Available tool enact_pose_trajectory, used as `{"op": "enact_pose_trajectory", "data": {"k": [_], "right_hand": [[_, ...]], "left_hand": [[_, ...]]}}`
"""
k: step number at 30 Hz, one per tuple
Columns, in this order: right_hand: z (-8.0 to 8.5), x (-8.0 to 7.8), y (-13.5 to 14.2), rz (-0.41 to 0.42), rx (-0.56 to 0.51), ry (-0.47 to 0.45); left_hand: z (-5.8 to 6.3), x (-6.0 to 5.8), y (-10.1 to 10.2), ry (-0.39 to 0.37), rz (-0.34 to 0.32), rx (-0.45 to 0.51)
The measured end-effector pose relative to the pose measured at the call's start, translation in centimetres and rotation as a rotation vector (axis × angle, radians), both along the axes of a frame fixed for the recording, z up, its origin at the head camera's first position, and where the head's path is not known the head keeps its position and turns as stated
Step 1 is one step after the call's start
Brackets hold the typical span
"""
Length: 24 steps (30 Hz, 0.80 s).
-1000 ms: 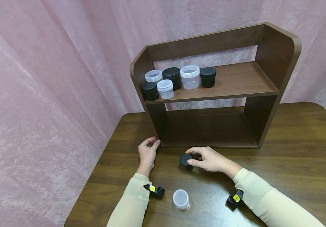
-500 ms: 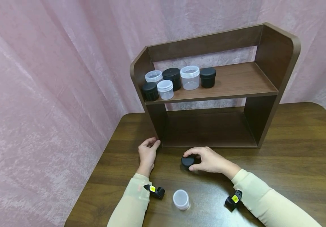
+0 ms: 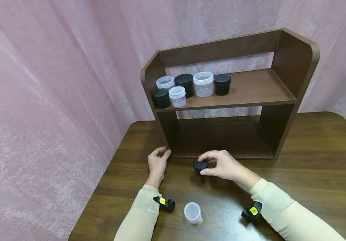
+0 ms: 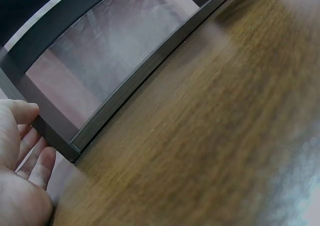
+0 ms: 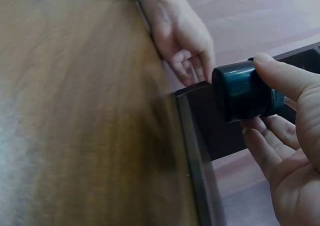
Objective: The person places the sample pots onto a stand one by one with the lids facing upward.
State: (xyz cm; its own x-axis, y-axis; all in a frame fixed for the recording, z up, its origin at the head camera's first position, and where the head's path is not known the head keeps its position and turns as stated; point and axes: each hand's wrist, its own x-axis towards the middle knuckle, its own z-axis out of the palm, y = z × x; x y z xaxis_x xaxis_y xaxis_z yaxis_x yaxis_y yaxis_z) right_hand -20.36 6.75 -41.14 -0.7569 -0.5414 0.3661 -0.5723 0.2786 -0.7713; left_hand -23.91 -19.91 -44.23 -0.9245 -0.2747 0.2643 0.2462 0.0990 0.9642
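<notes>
My right hand (image 3: 225, 165) pinches a small black screw-top jar (image 3: 200, 166) between thumb and fingers, just in front of the shelf's lower board. In the right wrist view the jar (image 5: 244, 90) appears raised off the table, its side facing the camera. At the lower left corner of the brown wooden shelf (image 3: 225, 106), my left hand (image 3: 157, 165) grips the front edge of the side panel. The left wrist view shows the thumb and fingers of this hand (image 4: 20, 158) on either side of that panel. Nearer the front, a small translucent jar with a white lid (image 3: 192, 213) stands on the table.
On the upper board stand black jars (image 3: 222, 84) and clear jars (image 3: 203, 85), several in all, grouped toward the left. The brown wood-grain table (image 3: 317, 174) extends right of the shelf. A pink curtain (image 3: 55, 100) hangs behind and to the left.
My right hand has closed around the black jar and lifted it slightly, toward the shelf. The left hand stays at the panel. The head view has tilted a little.
</notes>
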Motion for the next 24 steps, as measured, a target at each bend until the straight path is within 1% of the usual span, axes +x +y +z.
{"op": "enact_pose_trajectory", "data": {"k": [6, 12, 15, 19, 24], "right_hand": [[2.0, 0.3, 0.3, -0.012, -0.037, 0.045], [4.8, 0.4, 0.5, -0.028, -0.087, 0.086], [6.7, 0.4, 0.6, -0.056, -0.099, 0.115], [9.7, 0.3, 0.8, -0.117, -0.103, 0.174], [13.2, 0.0, 1.0, -0.192, -0.106, 0.269]], "left_hand": [[0.0, 0.1, 0.0, -0.006, 0.000, 0.000], [0.1, 0.2, 0.0, -0.006, 0.001, 0.001], [0.0, 0.2, 0.0, -0.007, 0.000, 0.006], [-0.2, 0.0, -0.1, -0.016, -0.004, 0.006], [-1.7, -1.3, -0.5, -0.021, -0.007, 0.022]]}}
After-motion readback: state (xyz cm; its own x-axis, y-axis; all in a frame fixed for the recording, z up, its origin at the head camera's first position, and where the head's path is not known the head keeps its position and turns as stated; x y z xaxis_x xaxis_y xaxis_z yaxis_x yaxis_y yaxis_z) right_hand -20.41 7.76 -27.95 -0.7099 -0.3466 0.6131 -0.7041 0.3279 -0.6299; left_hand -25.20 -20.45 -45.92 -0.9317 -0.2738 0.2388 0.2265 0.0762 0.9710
